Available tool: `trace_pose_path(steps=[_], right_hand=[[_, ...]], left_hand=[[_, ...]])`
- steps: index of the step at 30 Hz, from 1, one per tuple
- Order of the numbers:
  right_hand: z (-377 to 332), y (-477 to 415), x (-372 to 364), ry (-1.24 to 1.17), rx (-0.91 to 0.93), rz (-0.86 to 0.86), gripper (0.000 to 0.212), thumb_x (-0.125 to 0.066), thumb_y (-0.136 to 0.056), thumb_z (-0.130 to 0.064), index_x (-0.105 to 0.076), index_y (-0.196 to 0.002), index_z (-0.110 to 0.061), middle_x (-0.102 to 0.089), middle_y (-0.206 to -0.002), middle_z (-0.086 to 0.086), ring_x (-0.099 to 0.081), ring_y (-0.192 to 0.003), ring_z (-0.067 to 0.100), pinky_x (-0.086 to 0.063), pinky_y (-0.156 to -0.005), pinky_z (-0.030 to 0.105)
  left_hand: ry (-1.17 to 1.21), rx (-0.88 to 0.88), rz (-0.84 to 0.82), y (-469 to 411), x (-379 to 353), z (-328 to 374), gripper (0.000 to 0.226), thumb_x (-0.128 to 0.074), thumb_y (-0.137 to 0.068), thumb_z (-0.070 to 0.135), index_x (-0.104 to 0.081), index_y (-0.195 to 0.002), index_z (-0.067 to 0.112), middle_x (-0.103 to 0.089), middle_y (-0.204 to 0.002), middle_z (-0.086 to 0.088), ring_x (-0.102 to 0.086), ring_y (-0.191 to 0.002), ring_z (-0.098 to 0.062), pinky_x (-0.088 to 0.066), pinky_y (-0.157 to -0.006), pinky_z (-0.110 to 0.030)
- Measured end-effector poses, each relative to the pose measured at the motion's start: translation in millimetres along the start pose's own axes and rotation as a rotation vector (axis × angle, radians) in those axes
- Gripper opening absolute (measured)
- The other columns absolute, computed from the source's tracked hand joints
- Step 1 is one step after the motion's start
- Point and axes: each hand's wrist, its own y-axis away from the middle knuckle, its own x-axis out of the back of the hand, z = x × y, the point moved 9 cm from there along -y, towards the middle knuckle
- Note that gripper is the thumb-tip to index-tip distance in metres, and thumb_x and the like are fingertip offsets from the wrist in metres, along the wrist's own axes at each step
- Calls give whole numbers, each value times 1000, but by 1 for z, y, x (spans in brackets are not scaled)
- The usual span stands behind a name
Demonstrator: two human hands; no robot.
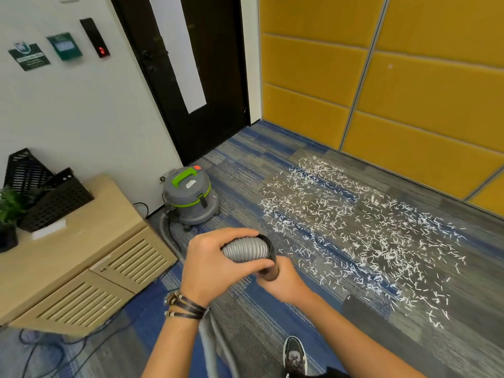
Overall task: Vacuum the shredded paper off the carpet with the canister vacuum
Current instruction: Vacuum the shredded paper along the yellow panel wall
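Note:
A wide patch of white shredded paper (pixel 354 230) covers the blue and grey carpet (pixel 245 170) to the right. The grey canister vacuum (pixel 191 197) with a green handle stands near the door. Its grey ribbed hose (pixel 245 251) runs along the floor and up to my hands. My left hand (pixel 215 266) grips the ribbed hose end from above. Just below it, my right hand (pixel 283 282) grips the dark tube (pixel 270 272) at the hose's end. The tube's lower part is hidden by my hands.
A low wooden cabinet (pixel 81 257) with black mesh trays (pixel 41 192) and a plant (pixel 8 211) stands on the left. A dark door (pixel 196 77) and yellow wall panels (pixel 409 91) bound the corner. Cables (pixel 54 347) lie on the carpet at lower left. My shoe (pixel 294 356) shows at the bottom.

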Motion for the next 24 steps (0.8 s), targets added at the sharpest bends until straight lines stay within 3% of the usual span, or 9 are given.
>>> trace_pose_path(steps=[6,10,17,21,24], right_hand=[[-3,30,0,-46,0,15,20,-65,-74,-7,-49,-66,-16,-43,-59,-6,-34,-54,9,-26,-53,31],[-13,48,9,-12,44,48,32,-65,-75,0,-48,-64,-25,-43,-56,-13,-33,-53,5,-26,-53,24],[-17,37,28,32,94,96,24,-73,-77,0,-61,-70,-19,-54,-59,-6,-43,-55,4,-33,-53,24],[-19,23,32,66,107,20,21,-71,-78,2,-54,-68,-6,-48,-57,-6,-40,-52,9,-32,-51,28],[-5,20,32,92,67,3,26,-70,-79,1,-51,-65,-11,-48,-57,-8,-41,-52,9,-32,-51,31]], left_hand=[[58,-36,-74,8,1,5,50,-96,-57,59,-83,-100,35,-78,-99,24,-74,-94,3,-58,-87,-26],[83,-59,-66,13,6,11,51,-97,-57,56,-84,-100,32,-78,-100,24,-75,-95,4,-57,-88,-21],[66,-89,65,18,16,16,48,-98,-65,49,-84,-105,27,-79,-100,17,-76,-93,-2,-60,-85,-30],[8,-67,10,13,0,8,48,-96,-66,56,-83,-106,32,-78,-101,20,-74,-94,2,-60,-86,-34],[14,-30,-40,12,-15,-1,49,-93,-65,61,-82,-106,37,-78,-100,22,-73,-93,3,-60,-85,-36]])
